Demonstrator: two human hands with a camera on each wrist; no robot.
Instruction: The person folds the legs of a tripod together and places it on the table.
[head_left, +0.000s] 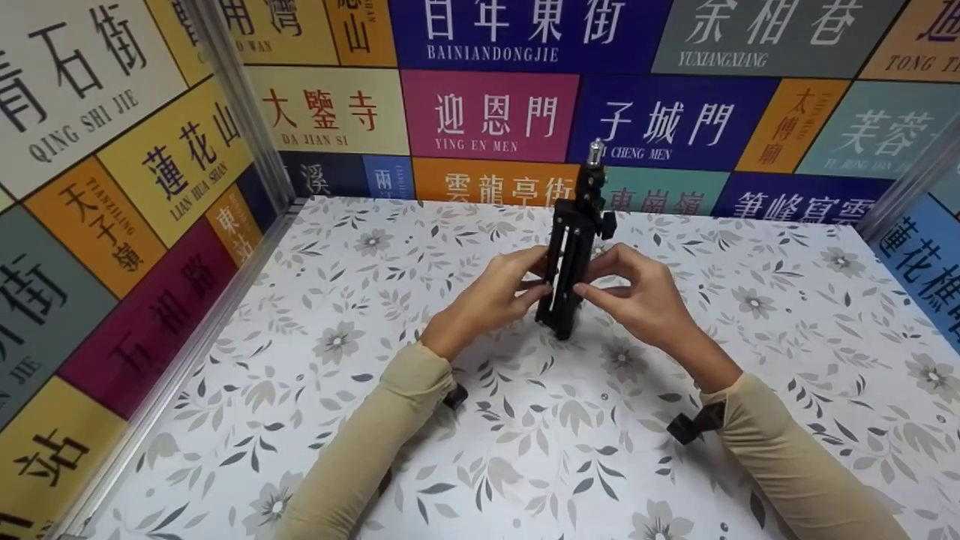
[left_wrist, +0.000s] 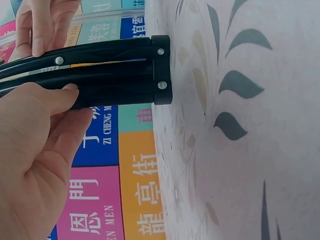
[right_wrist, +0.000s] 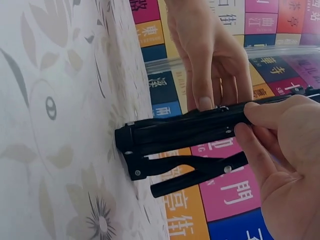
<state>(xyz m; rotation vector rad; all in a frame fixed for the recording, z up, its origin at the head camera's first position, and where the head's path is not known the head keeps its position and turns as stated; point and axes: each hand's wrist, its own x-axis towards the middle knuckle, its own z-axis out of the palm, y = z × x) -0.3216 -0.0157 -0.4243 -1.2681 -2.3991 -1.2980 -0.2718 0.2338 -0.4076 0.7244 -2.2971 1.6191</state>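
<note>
Sleeves (head_left: 352,450) are reached forward over the counter (head_left: 517,450) toward the stand (head_left: 574,251), which is held nearly upright, its lower end apparently rested on the surface. Its legs (left_wrist: 120,91) look mostly folded in, not spread; what is left cannot be told. Opposite sides are pinched, thumb against finger, by the left hand (head_left: 495,292) and right hand (head_left: 649,296), the 2 turned inward.

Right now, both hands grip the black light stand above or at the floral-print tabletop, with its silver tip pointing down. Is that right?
Not quite: the silver tip points up, away from the floral-print tabletop, as the head view shows. The left hand and right hand do both grip the black light stand.
</note>
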